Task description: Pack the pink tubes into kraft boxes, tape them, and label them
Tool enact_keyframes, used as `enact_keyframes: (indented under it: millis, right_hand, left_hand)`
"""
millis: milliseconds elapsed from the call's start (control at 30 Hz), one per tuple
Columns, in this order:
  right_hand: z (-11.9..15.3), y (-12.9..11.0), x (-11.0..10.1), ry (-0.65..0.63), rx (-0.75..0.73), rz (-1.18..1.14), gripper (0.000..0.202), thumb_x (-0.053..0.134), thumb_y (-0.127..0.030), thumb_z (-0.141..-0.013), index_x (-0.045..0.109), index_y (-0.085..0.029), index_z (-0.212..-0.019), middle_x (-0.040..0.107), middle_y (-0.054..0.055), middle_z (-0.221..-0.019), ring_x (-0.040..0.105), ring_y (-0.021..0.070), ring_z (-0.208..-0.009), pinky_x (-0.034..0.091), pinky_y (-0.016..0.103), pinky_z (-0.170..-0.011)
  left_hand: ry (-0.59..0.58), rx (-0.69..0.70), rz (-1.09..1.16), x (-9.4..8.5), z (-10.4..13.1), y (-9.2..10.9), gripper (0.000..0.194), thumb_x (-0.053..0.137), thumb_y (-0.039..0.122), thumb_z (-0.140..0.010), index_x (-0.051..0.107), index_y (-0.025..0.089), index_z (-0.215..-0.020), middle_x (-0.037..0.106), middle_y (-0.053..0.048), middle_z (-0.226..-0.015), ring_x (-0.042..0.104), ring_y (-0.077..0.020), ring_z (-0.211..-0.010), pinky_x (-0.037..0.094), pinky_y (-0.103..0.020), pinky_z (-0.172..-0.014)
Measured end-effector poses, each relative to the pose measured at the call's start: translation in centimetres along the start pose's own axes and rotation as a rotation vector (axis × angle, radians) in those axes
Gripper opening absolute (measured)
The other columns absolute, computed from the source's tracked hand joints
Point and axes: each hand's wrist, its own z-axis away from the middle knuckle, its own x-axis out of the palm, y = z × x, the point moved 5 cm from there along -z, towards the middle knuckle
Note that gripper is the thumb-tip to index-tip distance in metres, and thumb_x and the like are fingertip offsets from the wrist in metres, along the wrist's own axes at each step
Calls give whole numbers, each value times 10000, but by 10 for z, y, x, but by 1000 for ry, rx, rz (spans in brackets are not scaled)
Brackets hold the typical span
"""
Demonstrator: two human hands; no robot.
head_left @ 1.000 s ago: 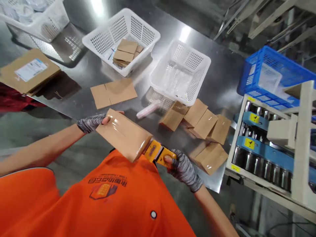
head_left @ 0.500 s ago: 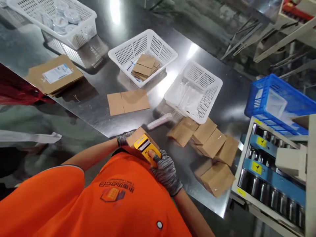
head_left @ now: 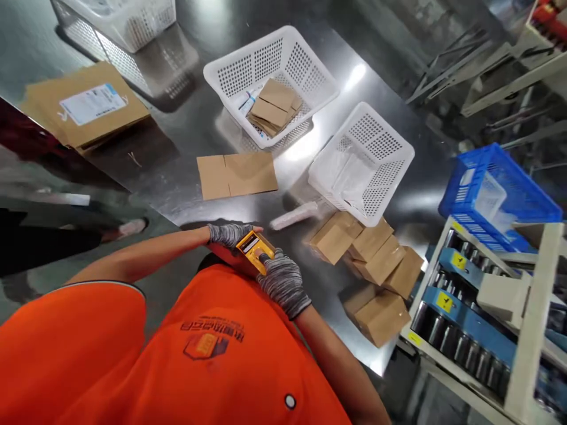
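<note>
A yellow handheld device (head_left: 254, 251) with a small screen is gripped in my gloved right hand (head_left: 283, 280), thumb on its face. Just left of it, my gloved left hand (head_left: 233, 234) is closed around a small cardboard box (head_left: 267, 242), mostly hidden behind the device. Both hands are close to my body at the table's front edge. Beyond them lie a flat folded cardboard piece (head_left: 237, 175) and a wrapped pinkish roll (head_left: 295, 216). Several small brown boxes (head_left: 381, 260) lie to the right.
On the metal table (head_left: 177, 177) stand a white basket with cardboard pieces (head_left: 270, 85) and another holding clear plastic (head_left: 363, 162). Labelled cardboard (head_left: 86, 106) lies left. At right are a blue crate (head_left: 500, 195) and a roller conveyor (head_left: 465, 319). A person's leg shows at left.
The camera view has shifted. My hands have turned the device and box, and less of the box now shows. The device remains in my right hand.
</note>
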Motion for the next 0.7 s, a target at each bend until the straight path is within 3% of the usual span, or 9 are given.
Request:
enact_keyframes:
  millis: [133, 233, 400, 500, 700]
  right_hand:
    - [4, 5, 1, -7, -4, 30, 628, 840, -291, -1055, 735, -239, -1672, 804, 240, -1468, 856, 363, -1199, 701, 451, -977]
    - [15, 14, 10, -40, -14, 25, 643, 828, -295, -1060, 715, -231, -1690, 792, 256, -1488, 859, 364, -1166, 710, 463, -963]
    - [70, 55, 48, -108, 21, -30, 732, 798, -231, -1021, 671, -220, -1741, 766, 265, -1516, 851, 354, -1182, 698, 457, -1015]
    - [99, 79, 75, -153, 92, -86, 675, 802, -262, -1040, 709, -191, -1705, 767, 277, -1509, 852, 362, -1207, 697, 448, -1043]
    - [92, 84, 100, -126, 85, -134, 644, 769, -246, -1097, 690, -220, -1735, 770, 271, -1548, 839, 368, -1270, 682, 450, -1085]
  left_hand:
    - [-21, -60, -51, 8, -10, -9, 966, 1070, 305, -578, 766, 131, -1478, 809, -184, -1520, 786, -448, -1347, 626, -460, -1194]
    - [-45, -68, -118, 4, -14, -11, 1046, 1054, 216, -545, 742, 139, -1540, 792, -158, -1548, 771, -422, -1362, 599, -406, -1211]
    - [-117, -44, -235, 1, -11, -6, 1095, 1078, 231, -622, 679, 142, -1637, 725, -163, -1665, 739, -376, -1427, 583, -346, -1195]
    - [-125, -51, -276, 0, -9, -5, 1099, 1077, 208, -663, 642, 128, -1669, 716, -172, -1684, 726, -363, -1464, 564, -342, -1220]
    - [-179, -113, -406, -5, -6, 2, 1176, 1080, 280, -658, 610, 190, -1731, 708, -173, -1706, 717, -400, -1511, 585, -429, -1260]
